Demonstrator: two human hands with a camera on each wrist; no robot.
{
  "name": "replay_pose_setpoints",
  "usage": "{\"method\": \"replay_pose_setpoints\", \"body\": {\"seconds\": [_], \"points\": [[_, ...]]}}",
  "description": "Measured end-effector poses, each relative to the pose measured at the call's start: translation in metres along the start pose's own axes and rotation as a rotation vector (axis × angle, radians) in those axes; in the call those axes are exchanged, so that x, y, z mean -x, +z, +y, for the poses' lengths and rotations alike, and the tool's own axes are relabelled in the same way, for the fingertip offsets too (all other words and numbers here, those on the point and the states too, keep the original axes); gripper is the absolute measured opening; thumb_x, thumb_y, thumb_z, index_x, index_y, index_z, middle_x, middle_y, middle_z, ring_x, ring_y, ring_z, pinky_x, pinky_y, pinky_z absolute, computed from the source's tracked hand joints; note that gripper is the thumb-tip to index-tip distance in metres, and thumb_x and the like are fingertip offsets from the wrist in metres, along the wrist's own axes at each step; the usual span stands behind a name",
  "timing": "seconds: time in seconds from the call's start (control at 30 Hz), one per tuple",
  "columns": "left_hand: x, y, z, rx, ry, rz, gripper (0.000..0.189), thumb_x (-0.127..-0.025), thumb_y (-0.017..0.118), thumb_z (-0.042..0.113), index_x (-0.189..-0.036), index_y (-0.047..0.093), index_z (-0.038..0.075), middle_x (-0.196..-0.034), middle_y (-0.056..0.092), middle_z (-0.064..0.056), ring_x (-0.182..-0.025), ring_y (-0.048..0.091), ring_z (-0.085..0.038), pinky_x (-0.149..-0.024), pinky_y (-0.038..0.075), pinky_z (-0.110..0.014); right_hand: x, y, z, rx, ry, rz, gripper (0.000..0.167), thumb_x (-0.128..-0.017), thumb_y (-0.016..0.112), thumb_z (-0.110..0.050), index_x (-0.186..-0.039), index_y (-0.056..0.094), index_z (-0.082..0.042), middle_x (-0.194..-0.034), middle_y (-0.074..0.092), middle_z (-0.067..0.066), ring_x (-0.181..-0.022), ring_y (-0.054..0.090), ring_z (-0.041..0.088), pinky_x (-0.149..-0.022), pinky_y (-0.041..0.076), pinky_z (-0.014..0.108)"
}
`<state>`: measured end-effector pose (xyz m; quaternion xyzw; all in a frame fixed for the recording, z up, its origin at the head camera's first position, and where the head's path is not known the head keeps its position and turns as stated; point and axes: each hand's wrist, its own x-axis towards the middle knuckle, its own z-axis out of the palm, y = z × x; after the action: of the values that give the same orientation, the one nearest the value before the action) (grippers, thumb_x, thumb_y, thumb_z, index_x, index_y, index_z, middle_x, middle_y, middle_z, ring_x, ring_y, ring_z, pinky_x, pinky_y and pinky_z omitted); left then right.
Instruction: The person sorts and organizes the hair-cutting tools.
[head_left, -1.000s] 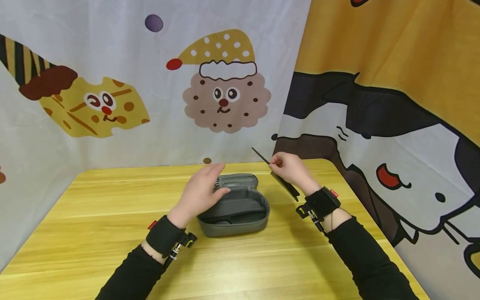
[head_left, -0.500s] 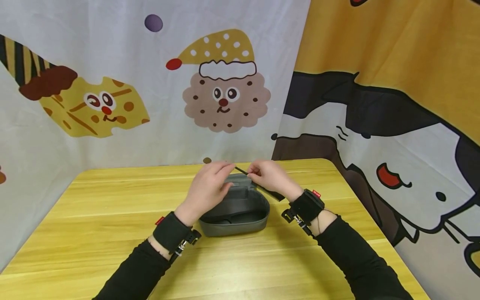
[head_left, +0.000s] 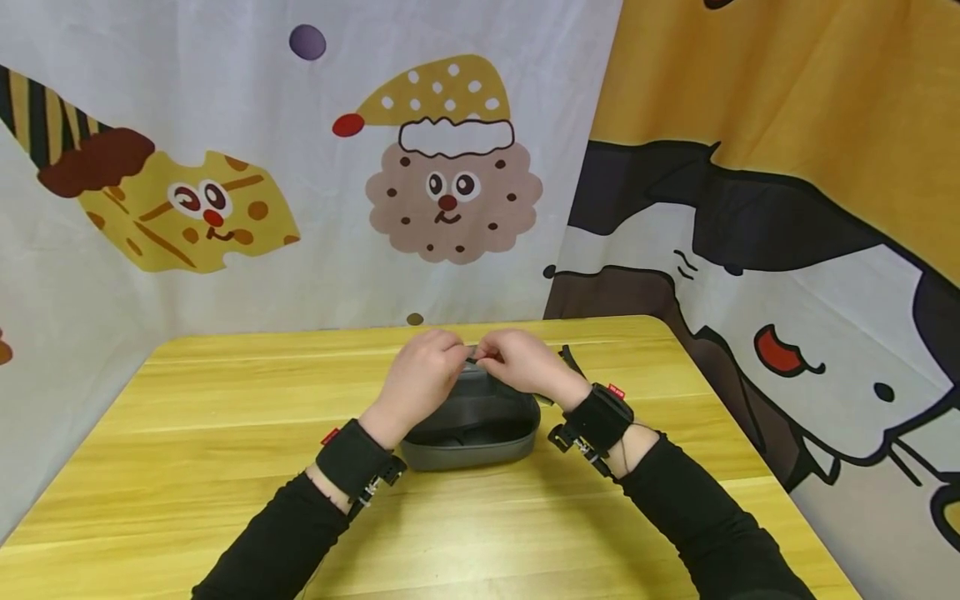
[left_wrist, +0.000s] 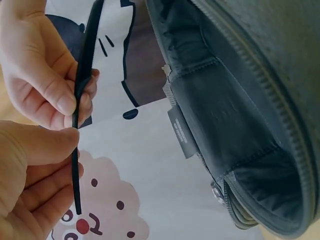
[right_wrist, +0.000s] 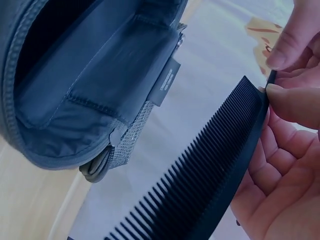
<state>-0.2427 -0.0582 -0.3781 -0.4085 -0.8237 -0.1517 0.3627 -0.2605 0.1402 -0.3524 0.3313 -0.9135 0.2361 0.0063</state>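
Both hands hold a black rat-tail comb (right_wrist: pixel 225 155) above the far side of a grey zip case (head_left: pixel 472 456). My right hand (head_left: pixel 528 365) pinches the comb between thumb and fingers where the toothed part meets the tail. Beside it, my left hand (head_left: pixel 422 379) pinches the thin tail (left_wrist: pixel 76 187), whose tip runs past the thumb across the fingers. In the right wrist view the teeth spread away from the hands, toward the case. The case stands unzipped on the table, its lid folded back and partly hidden behind the hands.
The wood-grain table (head_left: pixel 225 450) carries the case near its middle. A white curtain (head_left: pixel 225 67) with cartoon prints hangs behind, and a yellow, black and white one (head_left: pixel 750 108) lines the right side. Black camera bands sit on both wrists.
The right hand has brought the comb leftward and over the case. The left hand, relaxed at first, has moved right and taken hold of the tail. The case stays put.
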Motion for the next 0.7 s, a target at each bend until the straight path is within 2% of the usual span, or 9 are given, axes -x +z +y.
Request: {"method": "replay_pose_setpoints", "body": {"seconds": [0.2,0.33,0.5,0.7], "points": [[0.0023,-0.0013,0.0009,-0.086,0.027,-0.046,0.014,-0.086,0.074,-0.004,-0.078,0.074,0.008,-0.072,0.059,-0.006,-0.072,0.06,-0.022,-0.066,0.052,-0.031,-0.0021,0.0001,-0.0036,-0.015,-0.013,-0.04,0.006,-0.097,0.065,-0.012,-0.097,0.068,-0.006,-0.081,0.061,-0.001,-0.066,0.05,0.012,-0.062,0.043,0.026],[0.0034,-0.0015,0.0026,-0.115,0.042,-0.067,0.019,-0.087,0.076,0.002,-0.071,0.069,0.01,-0.065,0.052,-0.004,-0.065,0.054,-0.021,-0.059,0.045,-0.028,-0.0035,0.0022,-0.0036,-0.017,-0.031,-0.059,0.006,-0.098,0.065,-0.012,-0.093,0.067,-0.009,-0.077,0.059,-0.002,-0.062,0.048,0.011,-0.06,0.039,0.025],[0.0061,-0.0004,0.0045,-0.137,0.052,-0.088,0.023,-0.086,0.077,0.005,-0.068,0.066,0.012,-0.063,0.05,-0.004,-0.06,0.05,-0.019,-0.055,0.04,-0.027,-0.0043,0.0043,-0.0031,-0.015,-0.038,-0.086,0.006,-0.097,0.065,-0.011,-0.092,0.067,-0.008,-0.077,0.058,-0.002,-0.062,0.047,0.011,-0.06,0.038,0.024],[0.0089,0.0014,0.0057,-0.155,0.046,-0.129,0.017,-0.087,0.076,0.007,-0.072,0.07,0.012,-0.063,0.051,-0.003,-0.061,0.054,-0.02,-0.053,0.044,-0.027,-0.0048,0.0047,-0.0048,-0.01,-0.017,-0.121,0.005,-0.096,0.066,-0.011,-0.093,0.068,-0.008,-0.078,0.06,-0.002,-0.064,0.048,0.011,-0.061,0.04,0.025]]}}
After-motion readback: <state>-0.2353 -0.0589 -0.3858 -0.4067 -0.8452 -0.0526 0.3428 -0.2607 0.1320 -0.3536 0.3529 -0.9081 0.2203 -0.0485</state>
